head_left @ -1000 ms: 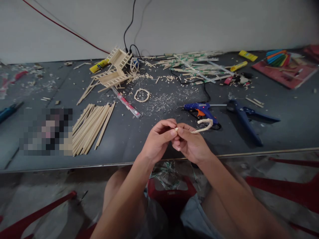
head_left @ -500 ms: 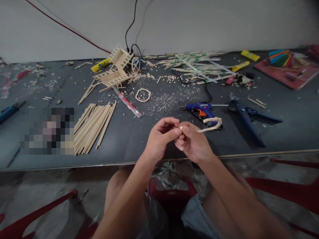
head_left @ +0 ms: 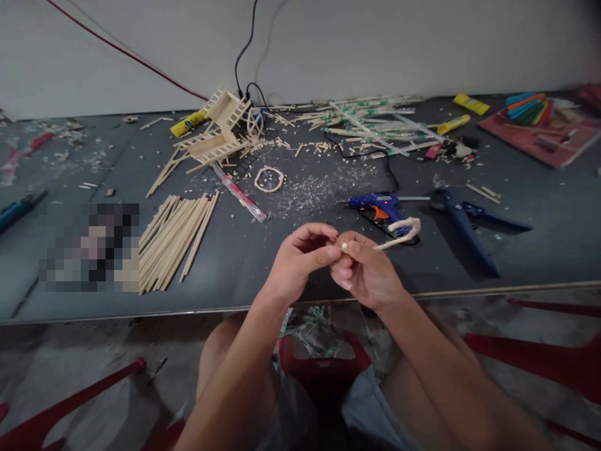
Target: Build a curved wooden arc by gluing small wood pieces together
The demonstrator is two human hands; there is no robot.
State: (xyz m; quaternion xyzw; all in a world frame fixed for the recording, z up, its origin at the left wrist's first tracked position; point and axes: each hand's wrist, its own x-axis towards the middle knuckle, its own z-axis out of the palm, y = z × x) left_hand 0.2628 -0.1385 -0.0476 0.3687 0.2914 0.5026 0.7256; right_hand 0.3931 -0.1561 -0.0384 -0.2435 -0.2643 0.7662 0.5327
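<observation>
Above the table's front edge my right hand [head_left: 369, 272] pinches a curved chain of short wooden stick pieces [head_left: 406, 233]. Its pale cut end [head_left: 345, 247] shows by the right thumb, and the hooked far part sticks out beyond the knuckles. My left hand [head_left: 300, 260] is curled close to that end, thumb and forefinger bent toward each other; whether something small is between them cannot be made out. Behind the chain lies a blue hot glue gun [head_left: 375, 202] with an orange trigger and a lit red light. A closed ring of stick pieces [head_left: 269, 180] lies farther back.
To the left lies a bundle of wooden sticks [head_left: 181, 241]. A small wooden cart model [head_left: 218, 141] stands at the back, near piled sticks [head_left: 366, 119]. Blue-handled cutters [head_left: 469, 225] are at right. Scraps litter the tabletop; a red stool [head_left: 323, 363] is below.
My left thumb has drawn slightly back from the chain's pale end. My right hand and the chain have shifted a little to the right.
</observation>
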